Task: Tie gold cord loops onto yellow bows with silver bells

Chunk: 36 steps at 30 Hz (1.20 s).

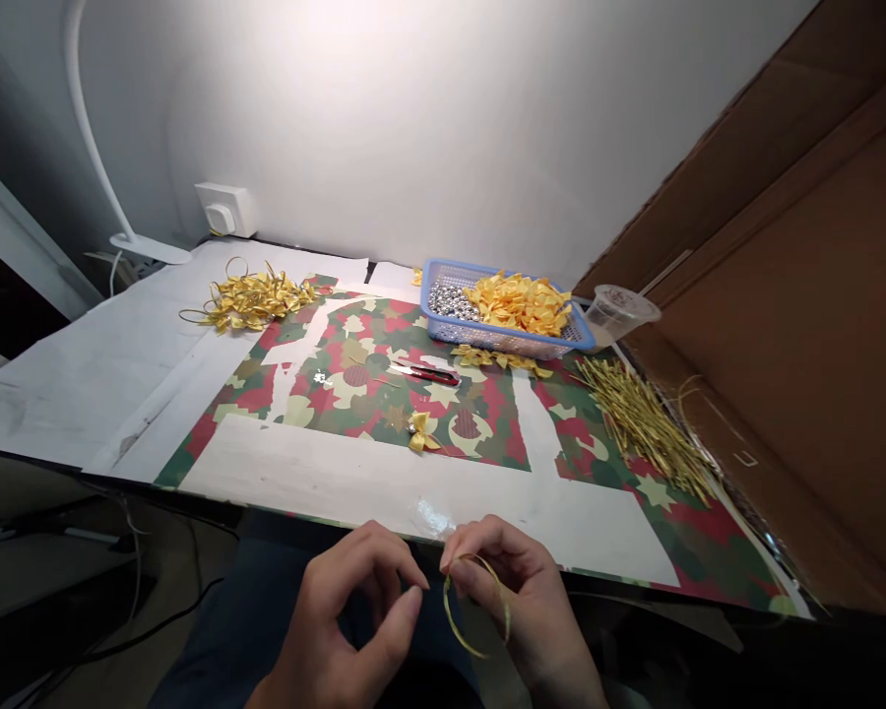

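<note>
Thin, glossy gold cord loop [456,630]: in the right hand, near the front edge of the paper-covered bench [325,473].
Right hand [506,591]: pinching the cord between thumb and forefinger at the upper left of the ring.
Left hand [361,611]: just beside the loop, loosely curled, nothing visible in grip.
Weight: probably negligible.
Stiffness: likely springy yet bendable; apt to uncurl if released.
Surface: metallic sheen, perhaps slick enough to roll under fingertips.
Fragility: low, though probably creased by flattening.
Best hold: light fingertip pinch at upper side, lower arc free.
Matching stock: straight gold cord bundle [646,428], right side of bench.
</note>
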Available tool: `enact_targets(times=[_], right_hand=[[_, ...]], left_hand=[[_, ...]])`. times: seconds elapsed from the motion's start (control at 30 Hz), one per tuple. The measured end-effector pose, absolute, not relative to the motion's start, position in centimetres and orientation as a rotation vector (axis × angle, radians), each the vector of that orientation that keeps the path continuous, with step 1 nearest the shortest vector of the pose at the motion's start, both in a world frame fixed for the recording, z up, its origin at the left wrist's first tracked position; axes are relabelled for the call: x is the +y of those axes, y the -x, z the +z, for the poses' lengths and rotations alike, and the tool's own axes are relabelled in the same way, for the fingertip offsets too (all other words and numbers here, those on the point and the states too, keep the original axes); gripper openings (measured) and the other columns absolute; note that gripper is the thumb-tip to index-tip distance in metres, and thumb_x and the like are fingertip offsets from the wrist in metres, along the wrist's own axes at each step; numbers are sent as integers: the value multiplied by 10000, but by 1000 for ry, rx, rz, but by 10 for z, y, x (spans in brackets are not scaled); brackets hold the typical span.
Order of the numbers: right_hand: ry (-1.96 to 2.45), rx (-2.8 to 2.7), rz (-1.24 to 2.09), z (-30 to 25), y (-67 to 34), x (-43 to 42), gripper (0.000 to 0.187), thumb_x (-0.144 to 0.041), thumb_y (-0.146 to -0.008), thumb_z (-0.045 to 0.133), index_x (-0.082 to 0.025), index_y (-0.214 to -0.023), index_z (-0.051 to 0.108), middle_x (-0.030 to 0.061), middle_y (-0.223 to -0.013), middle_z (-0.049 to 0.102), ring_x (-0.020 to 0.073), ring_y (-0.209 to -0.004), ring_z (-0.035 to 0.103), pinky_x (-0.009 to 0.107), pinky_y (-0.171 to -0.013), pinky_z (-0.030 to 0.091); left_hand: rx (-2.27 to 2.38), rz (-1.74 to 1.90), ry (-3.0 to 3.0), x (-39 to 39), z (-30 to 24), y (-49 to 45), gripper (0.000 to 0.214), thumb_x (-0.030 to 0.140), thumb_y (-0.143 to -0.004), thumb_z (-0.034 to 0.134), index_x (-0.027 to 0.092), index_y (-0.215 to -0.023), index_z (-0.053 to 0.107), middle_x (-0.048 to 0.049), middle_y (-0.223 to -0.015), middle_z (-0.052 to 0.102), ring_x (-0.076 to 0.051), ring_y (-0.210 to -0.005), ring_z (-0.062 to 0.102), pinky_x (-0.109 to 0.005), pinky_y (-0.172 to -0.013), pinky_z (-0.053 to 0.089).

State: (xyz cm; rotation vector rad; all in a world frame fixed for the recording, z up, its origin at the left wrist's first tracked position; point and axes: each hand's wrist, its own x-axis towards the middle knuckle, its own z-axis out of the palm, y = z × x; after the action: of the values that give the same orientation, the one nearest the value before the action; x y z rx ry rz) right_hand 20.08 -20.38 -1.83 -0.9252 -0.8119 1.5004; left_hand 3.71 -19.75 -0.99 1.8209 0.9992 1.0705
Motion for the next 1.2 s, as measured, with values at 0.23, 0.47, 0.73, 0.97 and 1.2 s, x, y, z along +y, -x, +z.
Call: enact_targets(times=[0.23,0.47,0.73,0.97,1.2], right_hand=[[982,-846,1392,-17,-198,-206,90,-255,-709,775,-213,-677,703,7,-679,696,110,-656,633,175,-608,514],[1006,-914,1281,-19,-195,-207,61,-243,-724,761,-220,-699,710,6,-696,696,116,-665,649,179,-624,530],[1047,-964,1272,-20,-194,-209,84,-275,-730,754,-213,-705,703,19,-700,688,144,-680,640,229,-646,532],[1092,-1020,1364,-17,-196,-208,162,-355,-744,735,-197,-726,702,32,-716,636,156,-692,588,250,-633,482],[1088,-969,1379,-13,-194,-209,203,-374,-727,744,-191,-660,687,16,-671,610,138,-657,550,237,-616,440]], left_hand=[[1134,1080,-1864,-198,-1,-42,105,193,-827,604,202,-789,702,20,-584,557,-73,-434,448,-166,-404,385],[1177,1127,-1924,-196,-3,-46,95,149,-769,653,202,-739,726,23,-557,607,-62,-401,437,-153,-367,351],[1188,1138,-1808,-197,-9,-47,125,176,-778,636,188,-677,708,15,-541,584,-67,-413,426,-169,-383,334],[1196,1078,-1713,-199,-11,-45,165,197,-787,613,180,-636,675,13,-534,550,-75,-440,409,-191,-410,310],[1192,1017,-1757,-197,-10,-43,176,208,-781,612,169,-618,666,11,-530,543,-72,-436,407,-182,-410,317]])
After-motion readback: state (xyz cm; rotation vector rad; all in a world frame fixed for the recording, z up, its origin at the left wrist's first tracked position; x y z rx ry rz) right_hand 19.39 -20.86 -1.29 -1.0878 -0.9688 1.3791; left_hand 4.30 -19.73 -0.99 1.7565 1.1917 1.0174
